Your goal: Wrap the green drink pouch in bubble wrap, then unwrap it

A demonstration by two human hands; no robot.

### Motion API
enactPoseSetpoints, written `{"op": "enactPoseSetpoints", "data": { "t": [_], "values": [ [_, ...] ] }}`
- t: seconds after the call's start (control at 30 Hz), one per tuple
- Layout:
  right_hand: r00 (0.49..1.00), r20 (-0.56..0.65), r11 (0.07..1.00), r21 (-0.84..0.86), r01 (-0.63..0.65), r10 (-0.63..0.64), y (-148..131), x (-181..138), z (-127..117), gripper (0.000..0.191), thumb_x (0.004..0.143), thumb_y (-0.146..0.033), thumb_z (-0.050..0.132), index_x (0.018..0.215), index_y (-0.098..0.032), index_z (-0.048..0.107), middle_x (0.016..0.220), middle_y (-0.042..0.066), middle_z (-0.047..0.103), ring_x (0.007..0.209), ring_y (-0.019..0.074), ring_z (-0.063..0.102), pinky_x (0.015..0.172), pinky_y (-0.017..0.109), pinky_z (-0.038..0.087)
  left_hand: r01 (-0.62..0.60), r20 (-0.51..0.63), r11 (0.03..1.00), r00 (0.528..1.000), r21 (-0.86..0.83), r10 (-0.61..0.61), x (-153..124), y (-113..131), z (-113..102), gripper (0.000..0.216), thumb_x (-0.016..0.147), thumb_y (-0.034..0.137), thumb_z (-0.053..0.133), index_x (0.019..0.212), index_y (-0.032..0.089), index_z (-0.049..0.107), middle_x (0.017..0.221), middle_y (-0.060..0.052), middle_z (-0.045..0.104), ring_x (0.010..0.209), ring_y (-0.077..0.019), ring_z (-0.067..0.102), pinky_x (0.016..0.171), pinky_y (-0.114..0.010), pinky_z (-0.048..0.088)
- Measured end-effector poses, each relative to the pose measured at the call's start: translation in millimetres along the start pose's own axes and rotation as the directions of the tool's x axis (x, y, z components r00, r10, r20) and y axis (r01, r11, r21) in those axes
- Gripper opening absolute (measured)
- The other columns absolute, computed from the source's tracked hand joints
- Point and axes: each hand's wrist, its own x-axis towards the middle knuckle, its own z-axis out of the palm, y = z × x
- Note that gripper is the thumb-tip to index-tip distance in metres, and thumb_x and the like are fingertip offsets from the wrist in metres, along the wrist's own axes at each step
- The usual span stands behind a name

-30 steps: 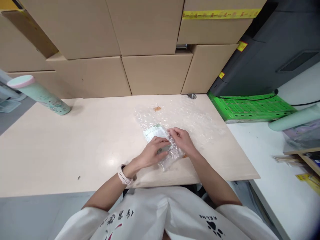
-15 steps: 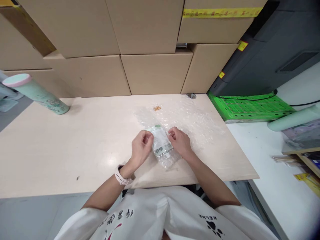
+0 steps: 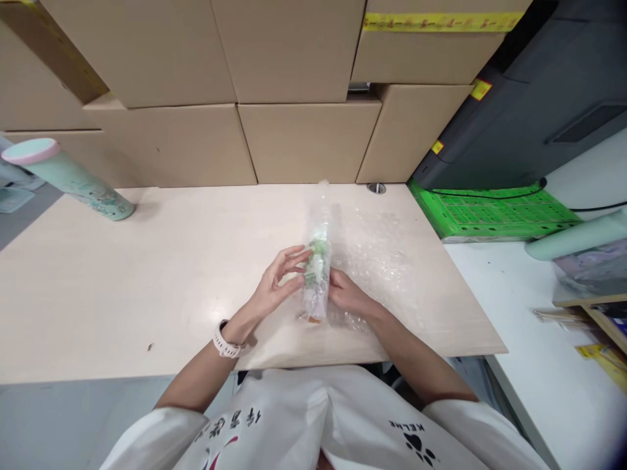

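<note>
A package in clear plastic wrap (image 3: 318,267) with green print is tipped up on its edge at the middle of the table. My left hand (image 3: 279,277) is at its left side, fingers apart and curved, the fingertips at the wrap. On the other side my right hand (image 3: 349,292) grips the package from the right; its fingertips are hidden behind it. Loose clear bubble wrap (image 3: 385,261) spreads over the table to the right of the package.
Cardboard boxes (image 3: 308,143) are stacked along the back edge. A mint tumbler (image 3: 93,189) stands at the left rear. At the right are a green plastic crate (image 3: 509,212) and a white side table (image 3: 519,287). A cable hole (image 3: 376,188) lies near the boxes.
The package has gone from lying flat, printed face up, to standing on its edge, with a long wrap end reaching away from me. My left hand's fingers have spread.
</note>
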Motion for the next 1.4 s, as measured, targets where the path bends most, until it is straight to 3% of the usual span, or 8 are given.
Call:
{"op": "enactPoseSetpoints", "data": {
  "t": [0.33, 0.5, 0.67, 0.77, 0.9, 1.07, 1.23, 1.4],
  "values": [
    [0.954, -0.253, 0.919, -0.312, -0.239, 0.161, 11, 0, -28, 0.011, 0.076, -0.022, 0.063, 0.074, -0.019, 0.073, 0.072, 0.002, 0.073, 0.074, 0.0224, 0.067, 0.068, 0.031, 0.052, -0.267, 0.309, 0.667, 0.949, 0.696, 0.057, 0, -34, 12, 0.058, 0.096, 0.037, 0.061, 0.150, 0.031, 0.044, 0.162, -0.010, 0.036, 0.154, -0.0287, 0.024, 0.121, -0.057, 0.024],
    [0.787, -0.614, 0.815, -0.485, -0.318, -0.058, 5, -3, -50, 0.021, 0.087, -0.026, 0.054, 0.091, -0.023, 0.074, 0.086, 0.003, 0.076, 0.072, 0.0198, 0.066, 0.075, 0.033, 0.052, -0.278, 0.318, 0.625, 0.947, 0.729, 0.051, 0, -40, 16, 0.050, 0.094, 0.032, 0.063, 0.143, 0.029, 0.054, 0.159, -0.010, 0.043, 0.153, -0.0302, 0.029, 0.120, -0.059, 0.025],
    [0.876, -0.464, 0.841, -0.521, -0.147, -0.133, 5, -2, -33, 0.024, 0.092, -0.033, 0.052, 0.101, -0.021, 0.071, 0.101, 0.008, 0.069, 0.082, 0.0189, 0.067, 0.078, 0.032, 0.055, -0.190, 0.242, 0.836, 0.968, 0.514, 0.071, 2, -33, 15, 0.037, 0.090, 0.033, 0.067, 0.126, 0.026, 0.067, 0.158, -0.011, 0.044, 0.151, -0.0311, 0.032, 0.120, -0.055, 0.030],
    [0.906, -0.414, 0.813, -0.554, -0.176, -0.086, 11, -2, -23, 0.026, 0.091, -0.033, 0.055, 0.110, -0.020, 0.068, 0.106, 0.009, 0.063, 0.087, 0.0198, 0.066, 0.081, 0.034, 0.056, 0.051, -0.085, 0.964, 0.996, 0.259, -0.030, 7, -33, 12, 0.042, 0.090, 0.034, 0.066, 0.131, 0.024, 0.063, 0.153, -0.014, 0.047, 0.140, -0.0282, 0.047, 0.110, -0.047, 0.044],
    [0.936, -0.343, 0.859, -0.499, -0.109, -0.081, 14, -3, -20, 0.027, 0.093, -0.031, 0.053, 0.115, -0.022, 0.066, 0.111, 0.008, 0.062, 0.091, 0.0191, 0.067, 0.084, 0.034, 0.057, 0.333, -0.347, 0.930, 0.863, -0.158, -0.368, 14, -34, 6, 0.060, 0.079, 0.036, 0.074, 0.133, 0.016, 0.056, 0.114, -0.012, 0.068, 0.093, -0.0186, 0.067, 0.078, -0.030, 0.054],
    [0.977, -0.182, 0.911, -0.412, 0.030, -0.114, 10, -1, -10, 0.040, 0.094, -0.028, 0.051, 0.133, -0.022, 0.059, 0.127, 0.011, 0.063, 0.108, 0.0229, 0.066, 0.097, 0.040, 0.053, 0.104, -0.354, 0.952, 0.912, -0.287, -0.207, 9, -22, 7, 0.053, 0.086, 0.049, 0.067, 0.130, 0.020, 0.060, 0.114, -0.009, 0.069, 0.092, -0.0170, 0.065, 0.082, -0.030, 0.052],
    [0.982, -0.149, 0.938, -0.343, 0.058, -0.116, 2, 2, -6, 0.036, 0.089, -0.022, 0.053, 0.122, -0.020, 0.068, 0.117, 0.011, 0.070, 0.105, 0.0259, 0.066, 0.089, 0.037, 0.052, -0.225, 0.034, 0.909, 0.973, 0.350, 0.228, -1, -17, 17, 0.057, 0.098, 0.044, 0.053, 0.151, 0.026, 0.045, 0.151, -0.014, 0.050, 0.130, -0.0280, 0.050, 0.110, -0.046, 0.039],
    [0.990, -0.118, 0.851, -0.508, -0.131, 0.082, -7, -7, -43, 0.018, 0.081, -0.018, 0.057, 0.083, -0.019, 0.074, 0.090, 0.006, 0.076, 0.082, 0.0233, 0.069, 0.070, 0.029, 0.047, -0.391, 0.320, 0.611, 0.919, 0.688, 0.228, 2, -32, 34, 0.063, 0.101, 0.040, 0.047, 0.159, 0.026, 0.028, 0.164, -0.011, 0.032, 0.147, -0.0321, 0.031, 0.116, -0.053, 0.032]
  ]
}}
